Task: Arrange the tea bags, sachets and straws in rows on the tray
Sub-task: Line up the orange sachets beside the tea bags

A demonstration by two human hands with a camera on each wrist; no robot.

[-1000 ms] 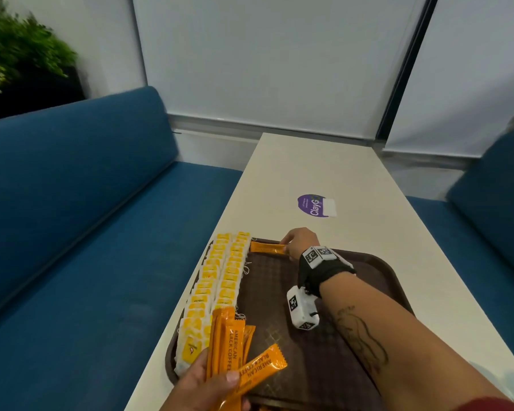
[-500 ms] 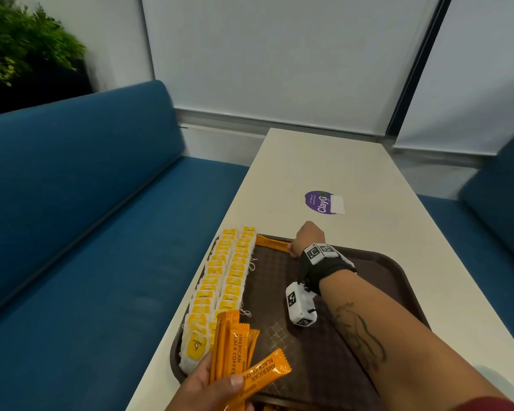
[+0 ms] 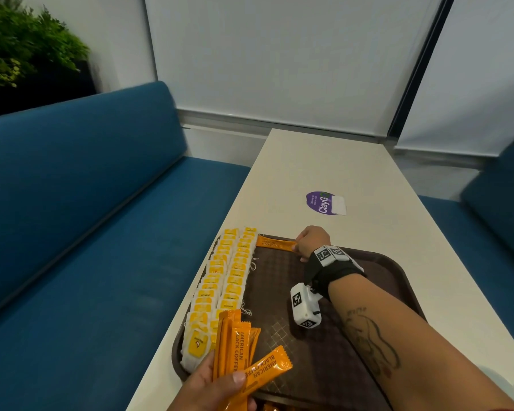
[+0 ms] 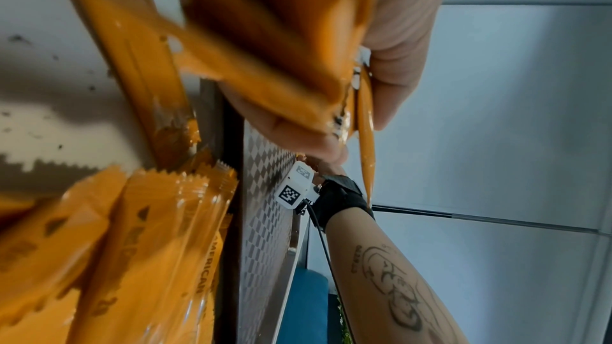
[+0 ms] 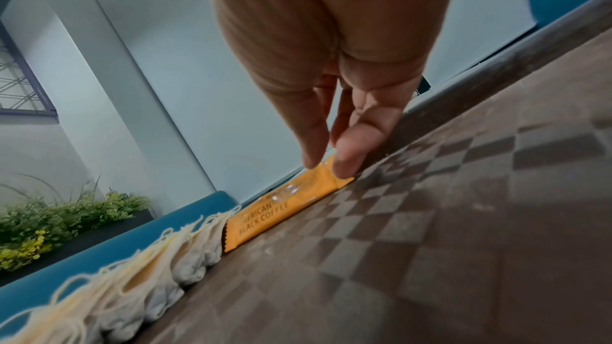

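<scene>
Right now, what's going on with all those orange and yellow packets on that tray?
A person is laying out drink supplies on a brown tray. Two rows of yellow-tagged tea bags already run along its left side. The right hand is setting one orange coffee sachet down at the tray's far edge, fingertips on its end, next to the top of the tea bag rows. The left hand holds a bunch of coffee sachets waiting their turn. No straws are visible.
</scene>
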